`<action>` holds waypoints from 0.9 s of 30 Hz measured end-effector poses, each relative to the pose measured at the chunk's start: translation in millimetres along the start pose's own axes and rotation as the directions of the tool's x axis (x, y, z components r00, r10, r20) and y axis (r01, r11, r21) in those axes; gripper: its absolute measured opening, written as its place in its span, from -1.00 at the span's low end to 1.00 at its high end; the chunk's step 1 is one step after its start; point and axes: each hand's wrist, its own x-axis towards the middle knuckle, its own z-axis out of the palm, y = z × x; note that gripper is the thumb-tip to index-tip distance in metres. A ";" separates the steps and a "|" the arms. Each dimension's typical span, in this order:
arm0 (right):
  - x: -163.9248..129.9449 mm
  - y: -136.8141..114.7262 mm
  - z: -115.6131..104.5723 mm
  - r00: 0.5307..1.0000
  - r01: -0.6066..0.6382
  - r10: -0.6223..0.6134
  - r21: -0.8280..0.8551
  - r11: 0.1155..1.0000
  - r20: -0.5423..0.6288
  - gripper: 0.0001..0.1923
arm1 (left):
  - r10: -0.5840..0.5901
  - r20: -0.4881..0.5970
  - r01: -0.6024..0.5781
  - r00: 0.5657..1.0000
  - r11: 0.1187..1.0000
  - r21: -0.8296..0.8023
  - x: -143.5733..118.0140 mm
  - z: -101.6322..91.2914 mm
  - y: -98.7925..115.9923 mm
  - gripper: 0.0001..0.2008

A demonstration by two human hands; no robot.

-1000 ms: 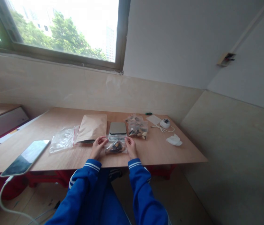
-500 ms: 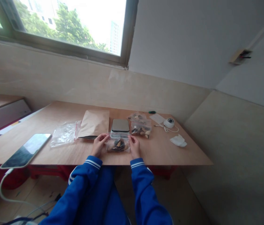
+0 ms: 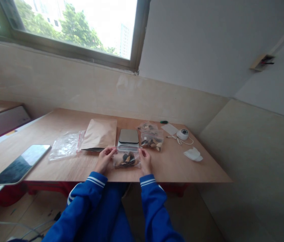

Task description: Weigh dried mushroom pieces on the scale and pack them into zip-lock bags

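Note:
A clear zip bag (image 3: 127,159) of dark and tan pieces, which look like dried slices, rests near the table's front edge. My left hand (image 3: 105,159) pinches its upper left corner, and my right hand (image 3: 145,159) grips the upper right corner. The bag's top edge is stretched between them. Just behind it stands a small digital scale (image 3: 129,136) with a metal plate. Beside the scale on the right lies another filled zip bag (image 3: 152,141), with smaller bags (image 3: 148,126) behind it.
Left of my hands are a brown paper pouch (image 3: 101,134), empty clear bags (image 3: 66,146) and a phone (image 3: 19,164) on a cable. On the right sit a white camera (image 3: 182,134), crumpled tissue (image 3: 193,154), a white sheet (image 3: 169,128) and a green-handled tool (image 3: 164,122).
The view has shifted slightly. Both hands keep hold of the bag's top corners; the pieces inside look settled differently and the bag's front shows more fully.

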 end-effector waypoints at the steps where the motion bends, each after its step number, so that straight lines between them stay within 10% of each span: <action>1: -0.1 -0.3 -0.2 1.000 -0.021 0.021 0.016 1.000 0.017 -0.69 | 0.005 -0.003 -0.005 1.000 1.000 -0.002 0.0 -0.2 -0.3 -0.58; 9: 0.4 -6.1 -4.4 0.962 -0.128 0.115 0.036 0.991 0.248 -0.64 | 0.003 0.062 0.000 0.998 0.999 -0.049 -2.6 0.5 0.0 -0.61; 27: -2.9 -9.3 -5.6 0.983 -0.051 0.042 0.050 0.997 0.179 -0.78 | 0.038 0.104 -0.043 0.994 0.998 0.042 -5.3 -1.7 5.9 -0.74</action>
